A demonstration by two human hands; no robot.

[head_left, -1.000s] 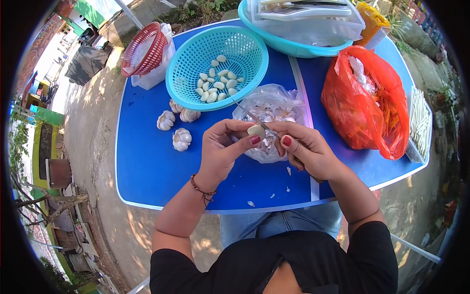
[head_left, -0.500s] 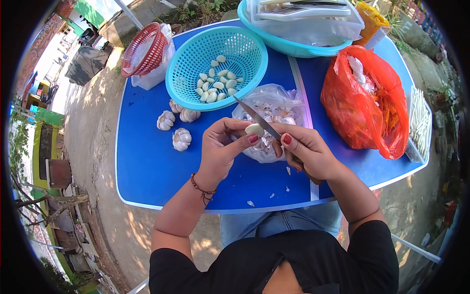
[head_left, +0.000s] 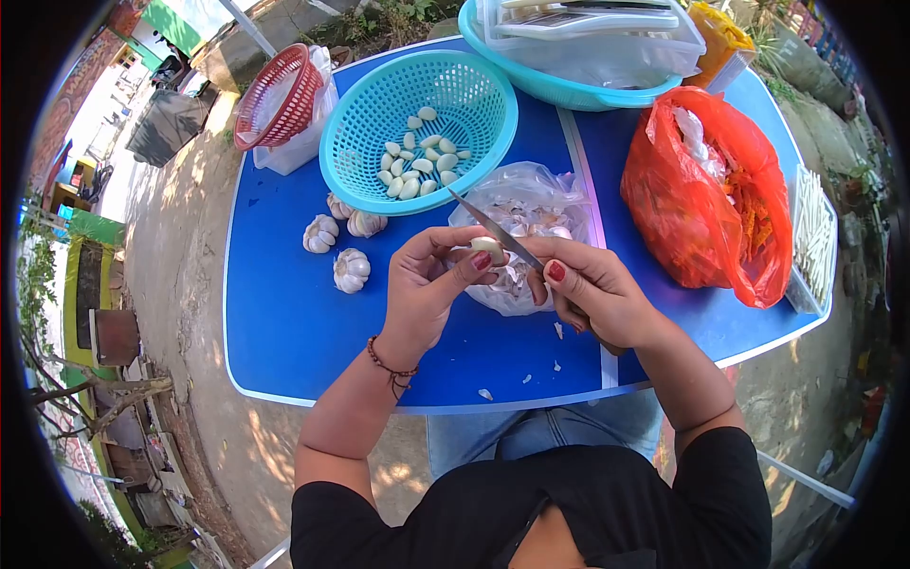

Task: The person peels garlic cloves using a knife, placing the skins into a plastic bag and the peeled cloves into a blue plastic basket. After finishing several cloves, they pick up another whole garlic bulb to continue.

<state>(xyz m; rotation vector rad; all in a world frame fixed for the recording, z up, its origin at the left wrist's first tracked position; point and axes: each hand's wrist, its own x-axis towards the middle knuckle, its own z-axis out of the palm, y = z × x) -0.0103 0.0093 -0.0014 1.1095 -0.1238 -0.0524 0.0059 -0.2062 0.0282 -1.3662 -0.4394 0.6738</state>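
Between the thumb and fingers of my left hand [head_left: 427,280] is a pale garlic clove [head_left: 486,248]. My right hand [head_left: 595,292] grips a knife [head_left: 496,230], its blade pointing up and left beside the clove; most of the handle is hidden by the fingers. Below both hands sits a clear plastic bag [head_left: 517,305] holding papery garlic skins. Just beyond, a turquoise basket [head_left: 346,123] contains several peeled cloves [head_left: 423,165]. Whole garlic bulbs [head_left: 352,270] lie on the blue table to the left of my left hand.
On the blue table [head_left: 284,351], a red plastic bag [head_left: 664,223] stands at right, beside a tray of white sticks [head_left: 813,232]. A second turquoise basin [head_left: 569,93] with a clear container is at the back. A red basket [head_left: 301,100] sits back left. Skin scraps dot the front.
The clove has turned slightly in my left fingers, and the left hand has shifted a little to the left. The knife stays beside it in my right hand.
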